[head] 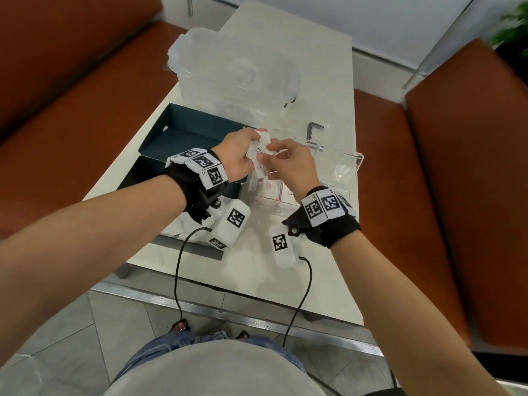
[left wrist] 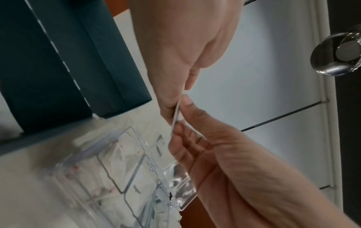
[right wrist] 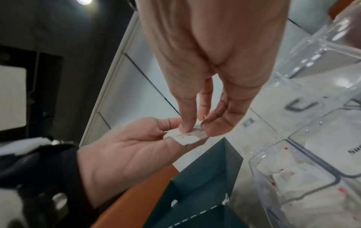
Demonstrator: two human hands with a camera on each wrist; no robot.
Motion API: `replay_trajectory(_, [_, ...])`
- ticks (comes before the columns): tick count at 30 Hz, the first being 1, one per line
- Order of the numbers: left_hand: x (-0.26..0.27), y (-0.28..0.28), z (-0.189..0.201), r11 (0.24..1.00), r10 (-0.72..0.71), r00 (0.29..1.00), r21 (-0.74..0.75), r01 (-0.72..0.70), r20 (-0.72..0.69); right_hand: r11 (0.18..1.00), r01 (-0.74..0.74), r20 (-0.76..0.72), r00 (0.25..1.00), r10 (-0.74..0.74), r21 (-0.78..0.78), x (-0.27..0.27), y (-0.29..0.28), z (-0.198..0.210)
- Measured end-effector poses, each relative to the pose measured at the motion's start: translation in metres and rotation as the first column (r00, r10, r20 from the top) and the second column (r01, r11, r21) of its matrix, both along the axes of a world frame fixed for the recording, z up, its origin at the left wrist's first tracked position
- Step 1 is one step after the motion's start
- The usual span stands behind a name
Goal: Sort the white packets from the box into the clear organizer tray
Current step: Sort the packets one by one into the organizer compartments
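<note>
Both hands meet above the clear organizer tray [head: 258,205], each holding the white packets [head: 258,155]. My left hand [head: 253,151] grips them from the left between thumb and fingers. My right hand [head: 270,164] pinches them from the right. In the left wrist view the packets [left wrist: 176,115] show edge-on between the left hand [left wrist: 171,111] and right hand [left wrist: 181,123]. In the right wrist view my right hand [right wrist: 195,128] pinches the packets [right wrist: 187,137] lying on the left hand's fingers [right wrist: 170,125]. The tray [right wrist: 254,163] holds white packets with red marks. The dark teal box [head: 183,132] stands open at the left.
A large clear plastic container [head: 234,67] stands behind the box. A clear lid [head: 345,164] and a small metal bracket [head: 314,130] lie right of the tray. The box's lid [head: 143,172] lies near my left wrist. Orange benches flank the white table [head: 257,270].
</note>
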State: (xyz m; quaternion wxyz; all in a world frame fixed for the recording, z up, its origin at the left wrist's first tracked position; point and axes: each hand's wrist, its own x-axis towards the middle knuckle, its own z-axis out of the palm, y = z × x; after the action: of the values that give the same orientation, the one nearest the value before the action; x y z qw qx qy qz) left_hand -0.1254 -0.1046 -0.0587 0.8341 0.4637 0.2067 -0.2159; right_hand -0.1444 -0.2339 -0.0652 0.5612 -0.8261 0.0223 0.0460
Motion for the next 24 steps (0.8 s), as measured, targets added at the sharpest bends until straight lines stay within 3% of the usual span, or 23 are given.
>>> replay_trajectory(3, [0.0,-0.01,-0.001,0.993,-0.009,0.999,-0.121,0.013,0.036,0.993,0.028,-0.082,0.996,-0.019,0.112,0.0,-0.008,0.004])
replay_trajectory(9, [-0.007,-0.021,0.007,0.937,-0.289,0.948,-0.162,0.309,0.132,0.98,0.102,-0.107,0.991,-0.084,0.173,0.0,-0.03,0.011])
replay_trajectory(14, [-0.009,-0.03,0.008,0.969,-0.214,0.969,-0.097,0.227,0.123,0.966,0.204,-0.097,0.977,-0.19,0.16,0.002,-0.047,0.015])
replay_trajectory(18, [-0.01,-0.036,0.006,0.985,-0.173,0.965,0.032,0.17,0.199,0.934,0.253,-0.141,0.965,-0.223,0.252,0.003,-0.057,0.018])
replay_trajectory(24, [-0.01,-0.035,-0.001,0.997,-0.012,0.966,0.077,-0.008,0.257,0.887,0.265,-0.139,0.963,-0.229,0.378,-0.002,-0.069,0.025])
